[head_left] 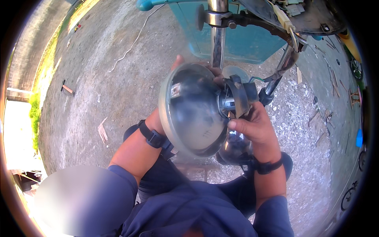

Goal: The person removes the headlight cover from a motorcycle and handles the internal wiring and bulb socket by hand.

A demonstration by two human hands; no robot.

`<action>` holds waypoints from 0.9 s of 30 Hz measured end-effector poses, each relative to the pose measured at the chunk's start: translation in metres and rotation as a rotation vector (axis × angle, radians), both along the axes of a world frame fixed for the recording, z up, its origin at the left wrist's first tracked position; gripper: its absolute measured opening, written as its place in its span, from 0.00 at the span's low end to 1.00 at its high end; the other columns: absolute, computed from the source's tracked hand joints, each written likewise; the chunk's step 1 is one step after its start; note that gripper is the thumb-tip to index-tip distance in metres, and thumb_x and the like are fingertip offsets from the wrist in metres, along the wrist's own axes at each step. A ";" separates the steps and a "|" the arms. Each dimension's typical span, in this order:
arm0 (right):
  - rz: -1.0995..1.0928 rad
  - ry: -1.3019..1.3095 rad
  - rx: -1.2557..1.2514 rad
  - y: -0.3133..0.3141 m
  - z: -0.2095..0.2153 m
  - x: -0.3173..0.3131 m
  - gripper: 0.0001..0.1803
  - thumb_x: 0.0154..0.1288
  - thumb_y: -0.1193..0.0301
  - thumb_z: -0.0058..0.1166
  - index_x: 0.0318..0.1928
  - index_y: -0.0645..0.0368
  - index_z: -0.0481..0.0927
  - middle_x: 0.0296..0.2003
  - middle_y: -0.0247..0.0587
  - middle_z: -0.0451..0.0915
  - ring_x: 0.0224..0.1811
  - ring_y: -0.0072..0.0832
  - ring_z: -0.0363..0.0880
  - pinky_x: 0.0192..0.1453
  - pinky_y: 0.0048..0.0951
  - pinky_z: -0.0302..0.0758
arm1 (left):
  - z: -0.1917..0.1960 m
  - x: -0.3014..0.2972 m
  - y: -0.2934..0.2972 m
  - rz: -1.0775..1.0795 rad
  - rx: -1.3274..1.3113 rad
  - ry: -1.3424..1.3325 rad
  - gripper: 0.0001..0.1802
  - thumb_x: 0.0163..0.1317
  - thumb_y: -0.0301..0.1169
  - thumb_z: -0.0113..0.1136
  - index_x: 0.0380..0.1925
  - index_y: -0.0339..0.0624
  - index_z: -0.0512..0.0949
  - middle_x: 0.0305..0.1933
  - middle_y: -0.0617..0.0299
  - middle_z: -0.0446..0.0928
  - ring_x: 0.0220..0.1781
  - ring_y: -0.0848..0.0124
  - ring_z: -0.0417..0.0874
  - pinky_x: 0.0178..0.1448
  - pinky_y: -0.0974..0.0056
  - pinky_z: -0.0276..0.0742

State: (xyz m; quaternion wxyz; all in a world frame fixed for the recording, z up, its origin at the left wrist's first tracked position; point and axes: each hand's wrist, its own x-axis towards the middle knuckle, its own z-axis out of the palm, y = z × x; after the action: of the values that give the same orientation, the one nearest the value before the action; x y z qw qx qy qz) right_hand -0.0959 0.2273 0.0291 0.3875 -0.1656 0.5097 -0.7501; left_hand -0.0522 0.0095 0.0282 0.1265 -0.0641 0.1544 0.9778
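A round headlamp [193,118] with a shiny, smudged reflector bowl is held up in front of me, tilted so its rim faces left. My left hand [158,120] wraps around it from the far and left sides, most of the palm hidden behind the bowl. At the back of the lamp sits a metal bulb socket [229,104] with a dark flexible cover [240,94] around it. My right hand [256,125] closes on this cover, thumb against the back of the bowl; its other fingers are partly hidden.
Beyond the lamp rise a chrome tube [218,47] with a clamp and a teal panel [241,47]. A dark housing [312,19] with wires and connectors hangs at upper right. Chrome parts [235,146] lie below the lamp. A white cord [136,39] and an orange-handled tool [68,89] are on the ground.
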 end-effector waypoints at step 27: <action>-0.219 -0.137 -0.368 -0.011 -0.033 -0.004 0.35 0.66 0.65 0.70 0.68 0.66 0.71 0.61 0.45 0.79 0.64 0.37 0.78 0.69 0.40 0.74 | -0.004 -0.002 0.015 0.264 -0.593 0.013 0.42 0.75 0.68 0.39 0.68 0.41 0.66 0.61 0.48 0.78 0.64 0.56 0.81 0.65 0.51 0.82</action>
State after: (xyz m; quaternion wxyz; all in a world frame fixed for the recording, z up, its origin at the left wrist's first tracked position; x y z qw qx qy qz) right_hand -0.0998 0.2160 -0.0040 0.3009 -0.1258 0.3515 -0.8775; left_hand -0.0540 0.0243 0.0238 -0.0264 -0.1112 0.4236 0.8986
